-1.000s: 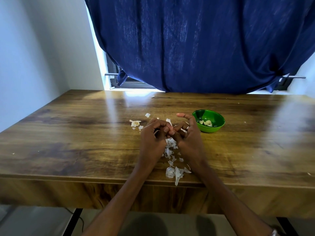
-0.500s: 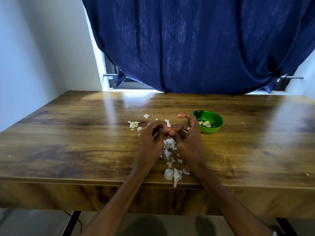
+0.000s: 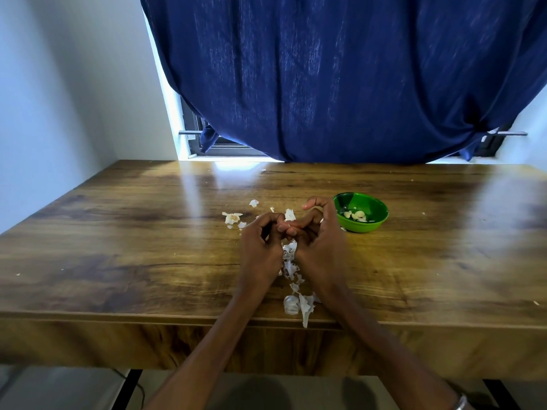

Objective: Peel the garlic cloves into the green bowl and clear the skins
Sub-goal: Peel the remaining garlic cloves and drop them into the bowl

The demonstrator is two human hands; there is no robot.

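Left hand [image 3: 260, 247] and right hand [image 3: 318, 244] pressed together mid-bench, fingers curled; held object hidden, grip contents unclear. Green bowl [image 3: 377, 221] just right of right hand, peeled cloves [image 3: 356, 216] inside. Skins [image 3: 296, 303] strewn toward near edge of bench [image 3: 118, 261].

- Wooden table [image 3: 118, 247]: glossy top.
- Green bowl [image 3: 373, 224]: stands at 1 o'clock from table centre.
- Garlic skins [image 3: 296, 303]: scattered from centre toward 6 o'clock edge; more scraps [image 3: 232, 217] at 11 o'clock.
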